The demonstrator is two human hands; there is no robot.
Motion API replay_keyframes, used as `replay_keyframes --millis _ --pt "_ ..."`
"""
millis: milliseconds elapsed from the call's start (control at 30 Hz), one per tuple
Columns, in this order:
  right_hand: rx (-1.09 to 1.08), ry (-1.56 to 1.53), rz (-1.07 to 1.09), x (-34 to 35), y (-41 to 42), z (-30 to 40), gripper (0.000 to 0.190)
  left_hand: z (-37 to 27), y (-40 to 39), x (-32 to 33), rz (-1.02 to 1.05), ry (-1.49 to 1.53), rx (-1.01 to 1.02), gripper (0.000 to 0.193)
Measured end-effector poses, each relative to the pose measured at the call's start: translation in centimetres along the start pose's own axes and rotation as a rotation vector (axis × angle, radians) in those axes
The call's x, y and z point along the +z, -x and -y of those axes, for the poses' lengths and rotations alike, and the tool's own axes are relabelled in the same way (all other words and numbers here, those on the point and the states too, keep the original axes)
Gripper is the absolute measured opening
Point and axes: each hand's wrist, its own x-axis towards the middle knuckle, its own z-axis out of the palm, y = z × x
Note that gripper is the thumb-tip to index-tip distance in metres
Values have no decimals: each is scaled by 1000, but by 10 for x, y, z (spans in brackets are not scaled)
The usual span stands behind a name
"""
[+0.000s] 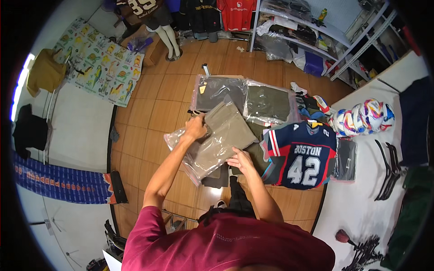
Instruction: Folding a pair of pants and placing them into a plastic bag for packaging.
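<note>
Between my hands lies a folded khaki garment in a clear plastic bag (220, 135), tilted over the stack below it. My left hand (196, 127) is closed on the bag's upper left side, its fingers partly hidden. My right hand (240, 160) has its thumb and fingers at the bag's lower right edge and appears to pinch the plastic. Behind are a bagged dark grey garment (220, 91) and a bagged olive garment (268, 103), side by side. A navy and red jersey (305, 154) lies to the right.
Footballs in wrapping (362, 117) sit at the right beside black hangers (388, 169). A bagged dark garment (345, 159) lies near the jersey. Metal shelves (301, 37) stand at the back right, and mannequin legs (168, 40) at the back left. A blue printed cloth (64, 183) is at the left.
</note>
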Motion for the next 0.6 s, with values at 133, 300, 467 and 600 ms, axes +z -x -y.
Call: replay_keyframes --millis 133,300,467,600 --pt "69 -204 -63 18 -80 13 61 6 -91 21 25 -222 -49 39" --pt "130 -385 44 23 -178 27 44 12 -182 56 -35 -323 27 43" --pt "104 -527 38 30 -247 52 43 16 -259 81 -128 -352 53 50" --pt "137 -618 25 34 -285 73 44 31 -308 89 -162 -15 260 54"
